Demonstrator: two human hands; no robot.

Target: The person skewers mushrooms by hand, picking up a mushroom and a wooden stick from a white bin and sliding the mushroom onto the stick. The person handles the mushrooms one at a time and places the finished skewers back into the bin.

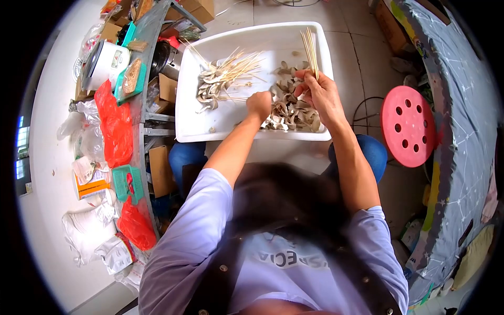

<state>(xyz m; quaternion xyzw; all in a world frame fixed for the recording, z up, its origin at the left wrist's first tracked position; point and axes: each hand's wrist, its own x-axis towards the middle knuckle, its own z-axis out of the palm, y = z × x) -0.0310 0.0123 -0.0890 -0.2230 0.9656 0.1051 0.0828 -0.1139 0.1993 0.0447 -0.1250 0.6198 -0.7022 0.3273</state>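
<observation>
A white rectangular tray [207, 135] lies in front of me. My right hand [320, 92] holds a bundle of thin wooden skewers [310, 52] pointing up, over the tray's right side. Loose grey-brown curled pieces [294, 113] are heaped below it. My left hand [260, 105] is closed at the heap's left edge; a thin stick shows beside it, and whether its fingers grip that stick or a piece is too small to tell. Skewers with curled pieces threaded on them [215, 81] lie piled in the tray's left part, their bare ends fanned to the right.
On the left, a metal shelf [137, 110] carries red plastic bags [114, 128], green baskets [127, 184] and a white appliance [107, 65]. A round red stool [408, 126] stands at the right, beside a surface under a grey patterned cloth [459, 136]. Cardboard boxes [163, 170] sit under the shelf.
</observation>
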